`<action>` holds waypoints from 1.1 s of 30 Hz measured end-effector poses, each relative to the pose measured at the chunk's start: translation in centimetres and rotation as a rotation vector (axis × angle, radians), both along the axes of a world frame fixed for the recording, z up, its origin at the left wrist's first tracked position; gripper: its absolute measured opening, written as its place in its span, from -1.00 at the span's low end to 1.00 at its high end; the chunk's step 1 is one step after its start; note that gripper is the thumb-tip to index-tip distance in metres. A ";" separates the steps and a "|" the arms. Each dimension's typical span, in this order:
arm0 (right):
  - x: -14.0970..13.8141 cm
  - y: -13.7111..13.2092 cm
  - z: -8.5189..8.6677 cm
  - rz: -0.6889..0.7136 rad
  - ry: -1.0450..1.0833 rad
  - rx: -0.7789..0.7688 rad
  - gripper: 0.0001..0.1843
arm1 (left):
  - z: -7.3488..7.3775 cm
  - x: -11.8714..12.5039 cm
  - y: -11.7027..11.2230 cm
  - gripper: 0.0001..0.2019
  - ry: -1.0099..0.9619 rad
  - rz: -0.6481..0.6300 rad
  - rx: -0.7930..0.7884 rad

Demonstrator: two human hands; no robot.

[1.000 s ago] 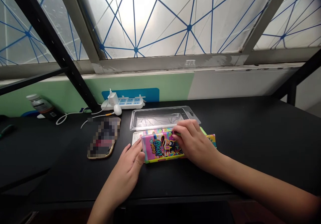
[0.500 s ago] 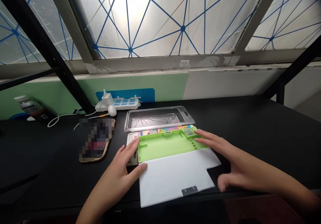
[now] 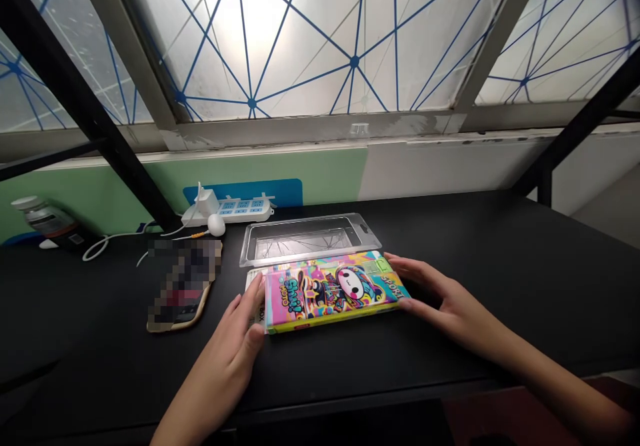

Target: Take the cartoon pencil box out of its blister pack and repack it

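Watching my feed, I see the left hand (image 3: 223, 366) and right hand (image 3: 445, 309) bracketing opposite ends of a pink printed pencil box (image 3: 330, 291), fingers (image 3: 254, 306) spread open against it, apparently to keep it squared on the black table (image 3: 475, 246).

bare l hand (image 3: 225, 359) & r hand (image 3: 445, 306), forearms (image 3: 535, 366) uncovered too
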State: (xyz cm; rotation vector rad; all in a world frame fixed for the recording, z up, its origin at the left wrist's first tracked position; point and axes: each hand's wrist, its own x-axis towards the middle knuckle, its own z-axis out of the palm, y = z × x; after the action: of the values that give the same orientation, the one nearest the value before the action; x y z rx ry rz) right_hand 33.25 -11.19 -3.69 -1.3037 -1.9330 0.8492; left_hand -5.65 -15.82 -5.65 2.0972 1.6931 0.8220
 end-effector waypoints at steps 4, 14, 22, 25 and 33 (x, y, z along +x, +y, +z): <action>-0.6 -0.4 -0.7 0.001 -0.149 0.036 -0.10 | 0.3 1.0 0.1 -0.28 -0.040 -0.029 -0.077; -2.9 2.8 2.6 -0.141 0.047 0.254 -0.25 | 7.0 0.9 4.5 -0.23 -0.010 0.055 0.213; -5.4 10.8 2.4 -0.097 0.039 0.304 -0.24 | 8.0 1.2 11.8 -0.19 0.242 0.077 0.233; -5.4 11.4 1.0 -0.055 -0.031 0.283 -0.26 | 5.7 0.7 12.1 -0.21 0.303 0.063 0.179; -4.5 11.7 -0.8 -0.007 -0.146 0.314 -0.31 | 3.5 1.0 12.1 -0.37 0.469 0.024 0.122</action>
State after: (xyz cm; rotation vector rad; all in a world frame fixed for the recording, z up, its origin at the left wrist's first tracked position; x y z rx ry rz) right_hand 28.78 0.51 -4.51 -1.2082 -2.0734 0.4323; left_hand -4.68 -3.73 -2.11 2.5051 1.9342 0.4694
